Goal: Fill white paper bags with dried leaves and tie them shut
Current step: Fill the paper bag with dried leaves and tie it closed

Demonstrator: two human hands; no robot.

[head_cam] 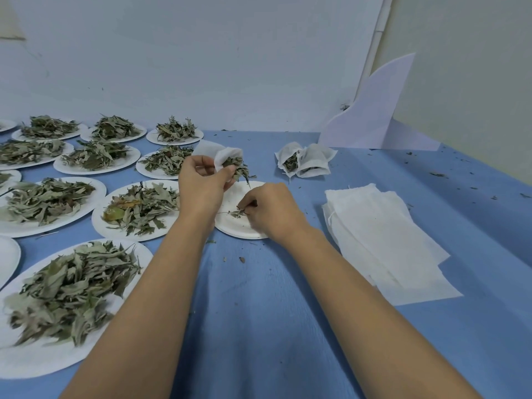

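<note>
Hands at work over a blue table (259,312). Left hand (201,185) raised just above a nearly bare white plate (244,235), fingers and thumb clasping a white paper bag (227,155) by its open mouth, with dried leaves (240,171) poking out and hanging down toward the plate. Right hand (270,211) lower, resting on that same plate, fingertips pinching a small clump of leaf scraps (237,213). Beyond the plate and to the right, two filled bags (313,159) lying side by side, touching, with leaves visible inside; tied or not, impossible to tell. Near the right forearm, a stack of flat empty bags (380,234), spread loosely on the table. To the left, rows of white plates (34,367) heaped with more leaves, the nearest ones just beside the left arm. Leaf crumbs (241,259) scattered across the table. At the back right, a white board (374,110) leaning against the wall (201,67).
</note>
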